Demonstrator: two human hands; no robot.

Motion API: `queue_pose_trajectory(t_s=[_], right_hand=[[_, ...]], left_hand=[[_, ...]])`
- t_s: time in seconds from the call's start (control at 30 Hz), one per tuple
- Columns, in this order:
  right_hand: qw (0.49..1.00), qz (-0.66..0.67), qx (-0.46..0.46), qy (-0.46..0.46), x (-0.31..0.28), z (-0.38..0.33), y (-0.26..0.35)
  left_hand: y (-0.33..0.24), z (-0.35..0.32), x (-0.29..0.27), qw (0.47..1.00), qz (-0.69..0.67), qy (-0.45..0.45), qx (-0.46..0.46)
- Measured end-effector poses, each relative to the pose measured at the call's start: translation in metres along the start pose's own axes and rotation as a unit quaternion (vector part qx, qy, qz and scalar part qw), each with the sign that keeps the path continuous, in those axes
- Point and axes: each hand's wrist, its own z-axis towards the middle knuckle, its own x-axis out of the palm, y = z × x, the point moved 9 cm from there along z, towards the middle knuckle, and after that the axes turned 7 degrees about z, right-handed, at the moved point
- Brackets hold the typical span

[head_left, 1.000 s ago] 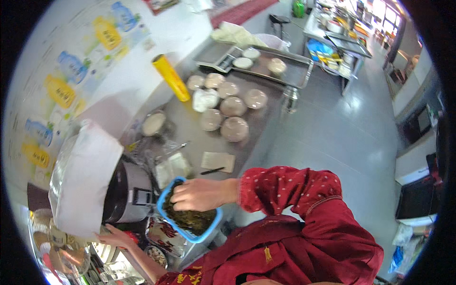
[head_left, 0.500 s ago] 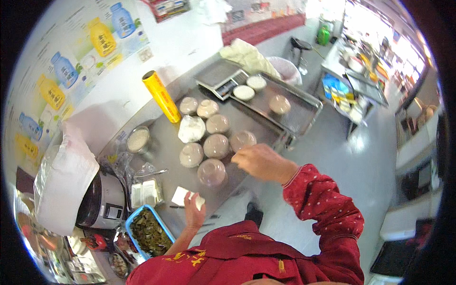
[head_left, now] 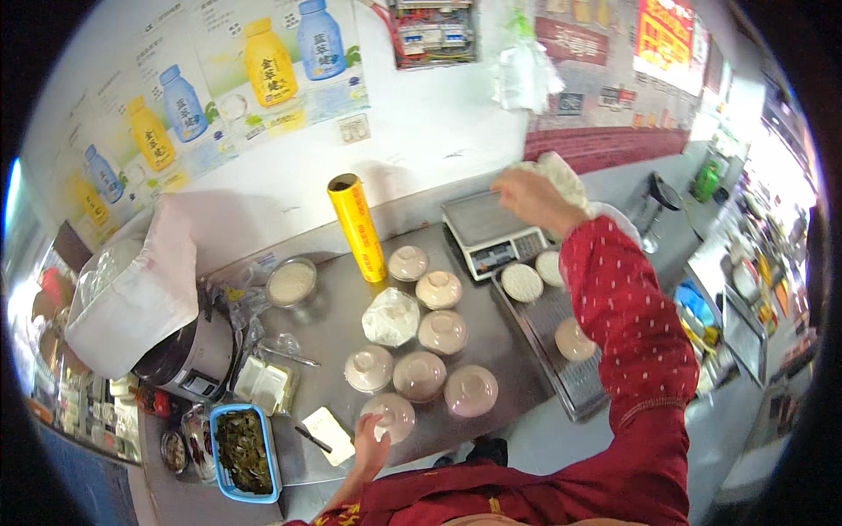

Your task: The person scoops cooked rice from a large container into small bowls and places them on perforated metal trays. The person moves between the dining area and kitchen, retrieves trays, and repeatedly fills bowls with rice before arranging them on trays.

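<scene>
Dough (head_left: 554,175): soft, light lump, pinched in right hand (head_left: 531,197) | left hand (head_left: 373,445) curled on near bowl (head_left: 390,414), hard, breakable.

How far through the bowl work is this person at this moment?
Done, it seems: seven upturned bowls stand on the steel counter, one wrapped in film. In hand: the left hand rests on the nearest bowl, while the right hand reaches above the scale toward a white bag. Left, probably: three upright filled bowls on the tray.
</scene>
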Motion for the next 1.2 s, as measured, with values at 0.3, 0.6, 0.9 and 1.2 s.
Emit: queue_pose_trajectory(t_s=[0.3,0.6,0.9,1.2], right_hand=[[0.984,0.002,-0.038,-0.173,0.002,0.281,-0.152],[0.954,-0.082,-0.037,-0.286,0.019,0.420,-0.185],[0.925,-0.111,-0.042,-0.361,0.011,0.424,-0.169],[0.921,0.083,-0.073,-0.372,0.033,0.308,-0.118]], left_hand=[[-0.013,-0.069,-0.019,0.937,0.041,-0.199,-0.285],[0.009,-0.118,0.001,0.895,0.113,-0.257,-0.346],[0.008,-0.099,0.017,0.896,0.123,-0.240,-0.351],[0.032,-0.060,0.031,0.931,0.100,-0.218,-0.276]])
